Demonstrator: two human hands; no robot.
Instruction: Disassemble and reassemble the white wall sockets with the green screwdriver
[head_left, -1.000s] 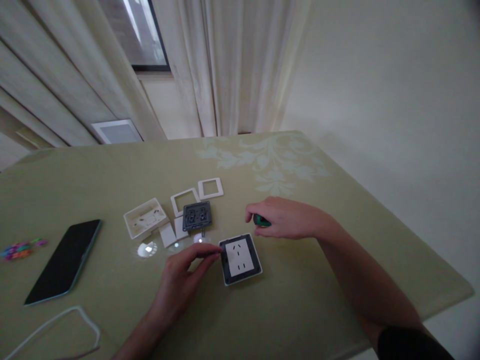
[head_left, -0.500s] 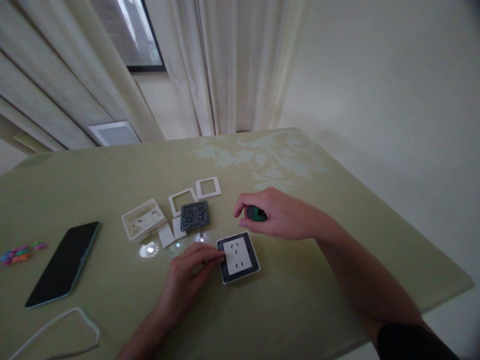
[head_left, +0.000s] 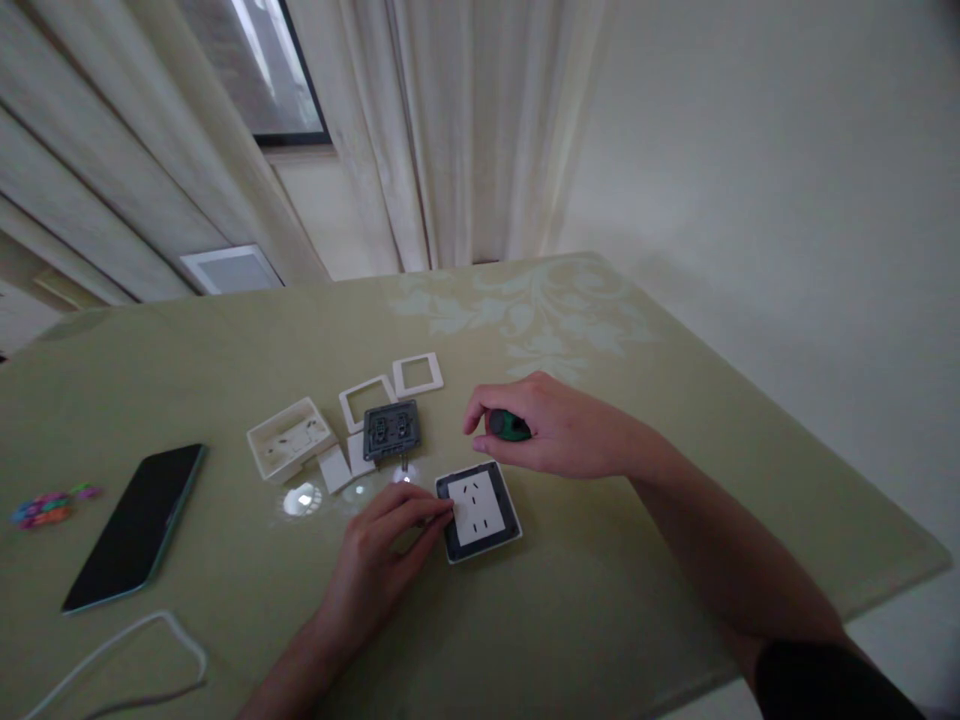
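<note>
White cable [head_left: 166, 616] bends at lower left. Left hand [head_left: 379, 545] – thumb and fingertips pinched together at left edge of socket panel [head_left: 481, 508]; cannot tell if anything small is gripped. Panel face up on table [head_left: 637, 590], between hands. Black phone [head_left: 139, 525] off left. Right hand [head_left: 559, 425] – fingers curled round green-and-black tool [head_left: 513, 427], just beyond panel. Farther: open white box [head_left: 307, 435], dark module [head_left: 391, 430], two white frames [head_left: 400, 378]. Behind table, curtains [head_left: 502, 120], window [head_left: 262, 70].
</note>
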